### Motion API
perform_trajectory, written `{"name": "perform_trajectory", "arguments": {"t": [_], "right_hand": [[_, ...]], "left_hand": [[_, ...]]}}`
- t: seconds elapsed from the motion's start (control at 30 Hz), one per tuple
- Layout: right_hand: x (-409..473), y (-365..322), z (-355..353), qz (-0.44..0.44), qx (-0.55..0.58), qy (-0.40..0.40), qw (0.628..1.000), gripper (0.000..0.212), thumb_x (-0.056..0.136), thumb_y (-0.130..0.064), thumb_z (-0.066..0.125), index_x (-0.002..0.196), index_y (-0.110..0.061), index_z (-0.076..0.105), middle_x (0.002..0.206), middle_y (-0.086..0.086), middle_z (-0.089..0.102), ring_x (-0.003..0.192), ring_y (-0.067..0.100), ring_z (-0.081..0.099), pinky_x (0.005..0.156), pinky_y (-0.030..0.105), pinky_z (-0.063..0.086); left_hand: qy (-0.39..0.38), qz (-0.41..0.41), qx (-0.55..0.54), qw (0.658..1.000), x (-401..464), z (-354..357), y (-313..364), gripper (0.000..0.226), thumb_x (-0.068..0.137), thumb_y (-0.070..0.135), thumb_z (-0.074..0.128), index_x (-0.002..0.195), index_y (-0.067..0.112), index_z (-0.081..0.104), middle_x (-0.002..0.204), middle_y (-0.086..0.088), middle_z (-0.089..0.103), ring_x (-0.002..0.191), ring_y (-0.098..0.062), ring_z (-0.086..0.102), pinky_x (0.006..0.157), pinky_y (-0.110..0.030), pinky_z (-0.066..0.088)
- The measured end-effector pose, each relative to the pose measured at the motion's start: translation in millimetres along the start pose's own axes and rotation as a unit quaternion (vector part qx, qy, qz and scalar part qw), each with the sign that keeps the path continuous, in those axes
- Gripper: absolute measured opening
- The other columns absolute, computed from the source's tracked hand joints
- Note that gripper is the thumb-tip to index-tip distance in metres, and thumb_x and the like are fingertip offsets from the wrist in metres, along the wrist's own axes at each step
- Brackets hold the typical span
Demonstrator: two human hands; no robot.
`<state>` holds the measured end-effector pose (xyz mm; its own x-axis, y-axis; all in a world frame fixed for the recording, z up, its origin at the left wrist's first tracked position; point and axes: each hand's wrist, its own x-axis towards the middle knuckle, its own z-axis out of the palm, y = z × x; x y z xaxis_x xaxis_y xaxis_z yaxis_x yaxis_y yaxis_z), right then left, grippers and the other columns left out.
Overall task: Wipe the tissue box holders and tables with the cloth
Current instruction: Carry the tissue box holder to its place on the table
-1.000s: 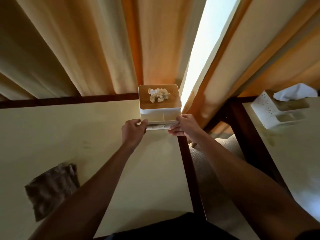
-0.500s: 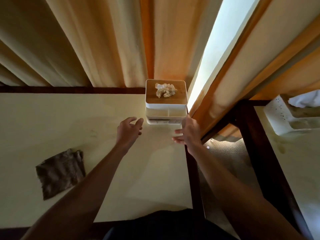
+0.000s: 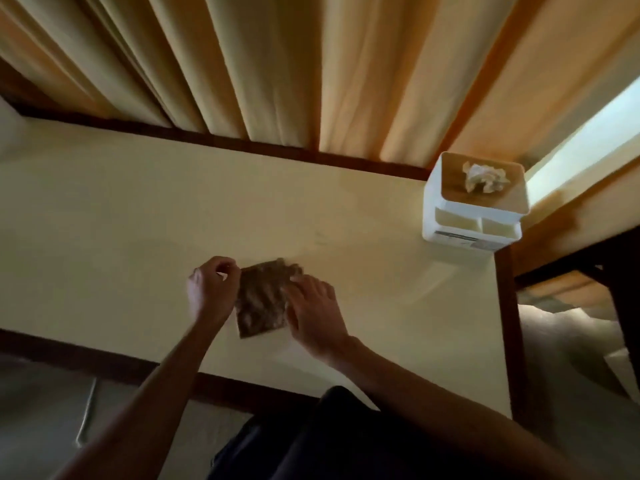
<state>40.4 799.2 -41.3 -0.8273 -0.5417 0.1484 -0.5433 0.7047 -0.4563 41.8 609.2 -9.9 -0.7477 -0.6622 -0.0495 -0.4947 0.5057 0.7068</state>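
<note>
Rough brown cloth (image 3: 264, 299), smooth matt cream table (image 3: 381, 271), white plastic holder (image 3: 450, 216)

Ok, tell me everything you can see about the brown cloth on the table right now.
The cloth is a small, dark brown, roughly square piece with a nubby, towel-like texture, slightly blurred. It lies flat on the cream tabletop, toward the near edge, turned at a slight angle. The left hand pinches its upper left corner with curled fingers, and the right hand rests on its right side with fingers spread. It lies well apart from the white tissue box holder.
</note>
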Motion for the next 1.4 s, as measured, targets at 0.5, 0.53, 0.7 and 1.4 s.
{"name": "perform_trajectory", "arguments": {"t": [0.5,0.53,0.7,1.4], "right_hand": [[106,-5,38,0.034,-0.155,-0.161,0.974,0.06,0.099,-0.059,0.016,0.157,-0.042,0.019,0.168,-0.002,0.009,0.154,0.032,0.004,0.12,0.063,0.007],[116,8,31,0.071,-0.175,-0.162,0.969,0.06,0.099,-0.059,0.014,0.157,-0.044,0.013,0.168,-0.004,0.004,0.154,0.034,-0.002,0.118,0.067,0.003],[101,50,3,0.289,-0.173,-0.111,0.935,0.061,0.099,-0.063,0.016,0.155,-0.047,-0.002,0.168,-0.008,-0.007,0.15,0.045,-0.011,0.108,0.078,-0.007],[-183,-21,3,0.208,-0.176,-0.125,0.954,0.105,0.083,-0.085,0.029,0.156,-0.009,0.023,0.165,0.021,0.013,0.153,0.038,0.008,0.12,0.061,0.009]], "left_hand": [[-0.104,0.228,0.134,0.959,82,0,-48,0.014,0.08,0.023,0.059,0.078,0.015,0.07,0.086,-0.008,0.061,0.088,-0.031,0.053,0.067,-0.039,0.049],[-0.11,0.24,0.135,0.955,86,4,-43,0.017,0.08,0.026,0.057,0.077,0.016,0.07,0.086,-0.008,0.061,0.088,-0.031,0.053,0.069,-0.039,0.048],[-0.169,0.276,0.114,0.939,88,10,-31,0.02,0.081,0.028,0.053,0.078,0.018,0.07,0.086,-0.007,0.06,0.088,-0.032,0.053,0.071,-0.039,0.047],[-0.35,0.404,0.102,0.839,-92,48,-7,0.049,0.088,0.056,0.038,0.09,0.021,0.072,0.097,-0.001,0.06,0.098,-0.026,0.053,0.082,-0.04,0.042]]}}
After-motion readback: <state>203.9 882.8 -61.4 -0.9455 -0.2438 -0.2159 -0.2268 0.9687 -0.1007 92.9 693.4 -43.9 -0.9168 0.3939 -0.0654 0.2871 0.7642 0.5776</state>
